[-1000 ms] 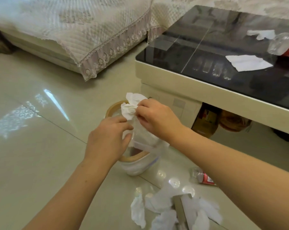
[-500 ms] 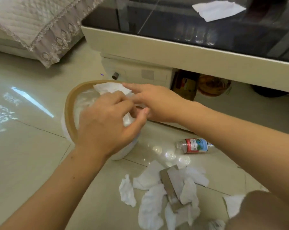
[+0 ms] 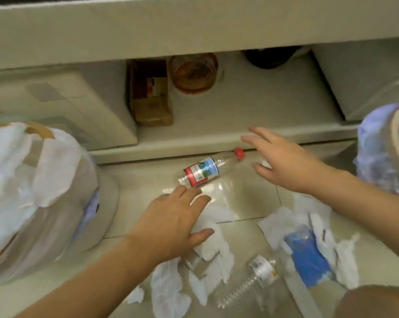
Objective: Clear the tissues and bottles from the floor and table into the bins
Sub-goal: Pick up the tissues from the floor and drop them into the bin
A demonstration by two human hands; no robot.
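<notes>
A clear bottle with a red cap and red label (image 3: 203, 172) lies on the floor by the table base. My left hand (image 3: 171, 223) hovers open just below it, over several crumpled white tissues (image 3: 207, 244). My right hand (image 3: 283, 164) is open to the right of the bottle's cap, fingers spread, with a bit of white under its thumb. A second clear bottle with a blue label (image 3: 308, 255) and a ribbed clear bottle (image 3: 251, 285) lie among tissues at lower right. The tissue-filled bin (image 3: 33, 191) stands at left.
A second bin with a bluish liner (image 3: 382, 152) stands at the right edge. Under the cream table (image 3: 194, 26) a low shelf holds a brown box (image 3: 150, 97), an amber jar (image 3: 194, 72) and a dark object (image 3: 269, 56). My knee shows at bottom right.
Both hands have left the bin at left, with the tissue in it, and moved right and down toward the red-capped bottle. The view has dropped to the floor under the table.
</notes>
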